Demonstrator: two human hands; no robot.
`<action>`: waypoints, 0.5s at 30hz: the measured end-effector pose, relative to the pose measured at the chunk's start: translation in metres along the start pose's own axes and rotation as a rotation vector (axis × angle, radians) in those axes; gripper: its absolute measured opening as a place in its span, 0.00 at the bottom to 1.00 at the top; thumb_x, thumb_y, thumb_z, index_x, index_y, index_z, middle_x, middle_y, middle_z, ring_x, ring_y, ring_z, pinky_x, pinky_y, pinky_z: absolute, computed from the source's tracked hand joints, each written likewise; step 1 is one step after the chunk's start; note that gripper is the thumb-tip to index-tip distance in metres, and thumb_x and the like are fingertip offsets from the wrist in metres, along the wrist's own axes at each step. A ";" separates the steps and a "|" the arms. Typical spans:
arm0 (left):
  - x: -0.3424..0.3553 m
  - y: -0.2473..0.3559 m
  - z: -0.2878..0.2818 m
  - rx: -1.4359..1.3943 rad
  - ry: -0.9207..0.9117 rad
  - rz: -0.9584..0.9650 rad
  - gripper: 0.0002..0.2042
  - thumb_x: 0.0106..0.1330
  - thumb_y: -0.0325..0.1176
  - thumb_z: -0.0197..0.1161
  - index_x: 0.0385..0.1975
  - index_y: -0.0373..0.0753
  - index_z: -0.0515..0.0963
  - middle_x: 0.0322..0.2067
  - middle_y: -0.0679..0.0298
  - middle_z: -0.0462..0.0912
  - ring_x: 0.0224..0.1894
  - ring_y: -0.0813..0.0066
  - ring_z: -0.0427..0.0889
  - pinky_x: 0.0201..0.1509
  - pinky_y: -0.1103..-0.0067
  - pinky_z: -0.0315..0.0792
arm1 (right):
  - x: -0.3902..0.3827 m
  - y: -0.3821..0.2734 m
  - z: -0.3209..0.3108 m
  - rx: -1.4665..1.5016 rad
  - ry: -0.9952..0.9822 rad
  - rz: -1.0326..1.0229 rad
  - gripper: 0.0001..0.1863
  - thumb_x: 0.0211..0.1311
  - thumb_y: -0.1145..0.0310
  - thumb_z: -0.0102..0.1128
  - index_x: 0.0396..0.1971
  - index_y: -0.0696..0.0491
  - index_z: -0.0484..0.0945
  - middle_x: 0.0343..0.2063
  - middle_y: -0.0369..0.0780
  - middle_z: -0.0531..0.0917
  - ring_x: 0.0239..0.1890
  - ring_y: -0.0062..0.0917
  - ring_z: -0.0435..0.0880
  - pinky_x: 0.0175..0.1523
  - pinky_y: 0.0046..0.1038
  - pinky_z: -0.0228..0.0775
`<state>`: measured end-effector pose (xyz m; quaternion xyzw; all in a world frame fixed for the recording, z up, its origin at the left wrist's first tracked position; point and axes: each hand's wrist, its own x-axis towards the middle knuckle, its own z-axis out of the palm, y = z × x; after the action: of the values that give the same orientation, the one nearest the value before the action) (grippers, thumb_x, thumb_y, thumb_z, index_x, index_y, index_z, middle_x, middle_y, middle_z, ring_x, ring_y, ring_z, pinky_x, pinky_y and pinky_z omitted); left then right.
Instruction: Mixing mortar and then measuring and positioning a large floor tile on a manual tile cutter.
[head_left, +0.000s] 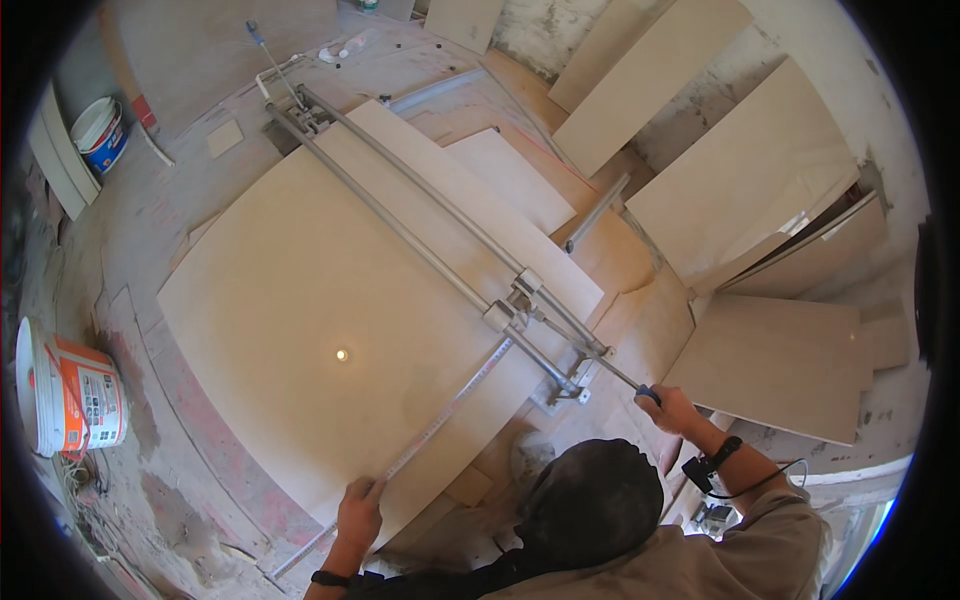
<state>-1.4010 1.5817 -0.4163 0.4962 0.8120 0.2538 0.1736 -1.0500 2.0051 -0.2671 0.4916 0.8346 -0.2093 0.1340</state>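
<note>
A large cream tile point(290, 260) lies under the twin steel rails of a manual tile cutter point(400, 225). The cutter's sliding carriage point(515, 300) sits near the close end of the rails. My right hand point(680, 415) is closed round the blue grip point(648, 396) of the cutter's long lever. A ruler point(445, 415) with scale marks runs slantwise from near the carriage across the near part of the tile. My left hand point(360, 512) pinches this ruler at the tile's near edge; the fingertips are partly hidden.
At the left stand an orange-and-white bucket point(90, 395) and a blue-and-white bucket point(100, 135). Several tile panels point(750, 180) lean against the right wall, with another tile point(770, 365) lower down. A metal bar point(597, 212) lies right of the cutter. Cables point(90, 510) trail at lower left.
</note>
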 end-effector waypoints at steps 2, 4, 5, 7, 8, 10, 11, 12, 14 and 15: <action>0.002 0.002 0.000 0.000 -0.008 -0.010 0.20 0.50 0.19 0.56 0.44 0.41 0.79 0.39 0.59 0.76 0.40 0.57 0.75 0.40 0.69 0.74 | -0.001 -0.004 0.000 0.006 0.000 0.005 0.26 0.59 0.44 0.53 0.29 0.57 0.76 0.23 0.54 0.79 0.30 0.51 0.79 0.36 0.42 0.70; 0.003 0.003 0.001 0.002 -0.014 -0.017 0.19 0.50 0.19 0.56 0.44 0.41 0.79 0.39 0.59 0.76 0.40 0.57 0.75 0.40 0.68 0.74 | -0.001 -0.005 -0.001 0.011 0.009 -0.013 0.26 0.60 0.44 0.52 0.29 0.57 0.77 0.23 0.54 0.79 0.31 0.51 0.79 0.36 0.43 0.71; 0.002 0.001 0.003 0.000 -0.009 -0.011 0.19 0.50 0.19 0.56 0.44 0.41 0.79 0.39 0.59 0.76 0.40 0.57 0.75 0.40 0.68 0.74 | 0.000 -0.002 0.000 0.011 0.011 -0.014 0.26 0.60 0.44 0.52 0.29 0.57 0.77 0.23 0.54 0.79 0.31 0.51 0.79 0.36 0.43 0.71; 0.002 -0.001 0.005 -0.002 -0.006 -0.004 0.19 0.50 0.19 0.55 0.44 0.41 0.79 0.39 0.59 0.76 0.40 0.57 0.75 0.40 0.68 0.74 | 0.001 0.002 0.002 0.004 0.008 -0.012 0.26 0.59 0.44 0.53 0.30 0.57 0.77 0.24 0.54 0.79 0.31 0.51 0.79 0.36 0.43 0.71; 0.003 -0.002 0.007 0.000 -0.001 0.005 0.19 0.51 0.19 0.55 0.44 0.41 0.79 0.39 0.59 0.76 0.40 0.57 0.75 0.40 0.68 0.74 | 0.000 0.002 0.002 0.004 0.008 -0.011 0.26 0.59 0.44 0.53 0.30 0.57 0.77 0.24 0.54 0.79 0.31 0.51 0.79 0.36 0.43 0.71; 0.005 -0.002 0.007 0.002 0.003 0.013 0.19 0.51 0.19 0.55 0.44 0.42 0.79 0.39 0.60 0.76 0.40 0.58 0.75 0.40 0.68 0.74 | 0.000 0.000 0.001 -0.022 0.024 -0.022 0.26 0.59 0.44 0.53 0.30 0.57 0.77 0.24 0.54 0.79 0.31 0.51 0.79 0.36 0.43 0.71; 0.005 0.000 0.007 0.006 0.008 -0.004 0.19 0.51 0.19 0.55 0.44 0.42 0.79 0.39 0.60 0.75 0.40 0.58 0.75 0.40 0.69 0.74 | -0.001 -0.001 0.001 -0.022 0.024 -0.022 0.26 0.59 0.44 0.53 0.30 0.57 0.77 0.24 0.54 0.79 0.31 0.51 0.79 0.36 0.43 0.71; 0.006 0.002 0.007 0.010 0.016 -0.020 0.19 0.51 0.19 0.55 0.44 0.42 0.79 0.39 0.60 0.75 0.40 0.58 0.75 0.40 0.69 0.74 | 0.000 -0.001 0.001 -0.015 0.022 -0.023 0.26 0.59 0.44 0.53 0.29 0.57 0.77 0.24 0.54 0.79 0.31 0.51 0.79 0.36 0.43 0.71; 0.005 0.002 0.008 0.013 0.012 -0.018 0.19 0.51 0.20 0.55 0.44 0.42 0.79 0.39 0.60 0.75 0.40 0.58 0.75 0.40 0.69 0.74 | 0.001 -0.002 0.000 -0.008 0.021 -0.026 0.26 0.59 0.44 0.52 0.29 0.57 0.77 0.24 0.54 0.79 0.31 0.52 0.78 0.36 0.43 0.71; 0.005 0.001 0.008 0.016 0.004 -0.016 0.19 0.51 0.20 0.55 0.44 0.42 0.79 0.39 0.60 0.75 0.41 0.58 0.75 0.40 0.69 0.74 | 0.001 -0.002 0.001 -0.008 0.019 -0.015 0.26 0.59 0.44 0.52 0.29 0.56 0.77 0.24 0.54 0.79 0.31 0.52 0.78 0.36 0.43 0.71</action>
<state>-1.3983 1.5879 -0.4222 0.4903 0.8184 0.2469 0.1700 -1.0516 2.0043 -0.2678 0.4867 0.8404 -0.2023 0.1262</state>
